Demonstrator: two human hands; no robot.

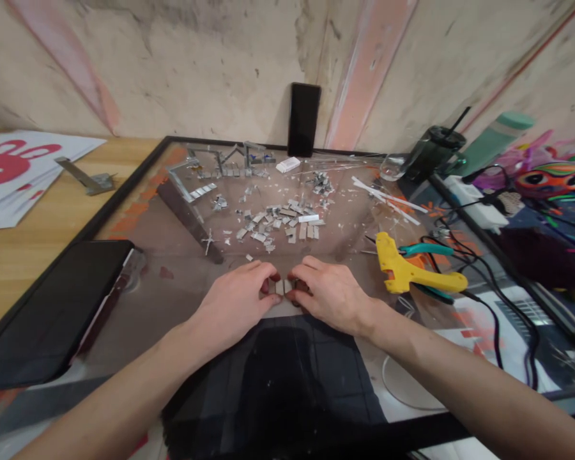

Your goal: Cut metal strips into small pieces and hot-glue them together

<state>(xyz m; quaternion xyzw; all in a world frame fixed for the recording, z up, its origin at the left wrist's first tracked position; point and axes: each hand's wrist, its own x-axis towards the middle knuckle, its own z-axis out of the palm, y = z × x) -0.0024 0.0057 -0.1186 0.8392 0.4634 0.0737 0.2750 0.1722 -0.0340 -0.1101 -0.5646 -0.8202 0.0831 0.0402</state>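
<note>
My left hand [242,295] and my right hand [326,291] meet fingertip to fingertip on the glass table top [172,268]. Between the pinched fingers of both sits a short row of small silver metal pieces [282,287], which look like staple strips. More of these pieces [278,220] lie scattered in a heap just beyond my hands. Further back stands a small frame-like structure [215,167] built of the same silver pieces.
A yellow glue gun [405,268] with a black cord lies right of my right hand, teal pliers [424,250] behind it. A black phone [303,119] leans on the wall. A black tablet [48,306] lies at left. Cups and bottle [431,153] stand back right.
</note>
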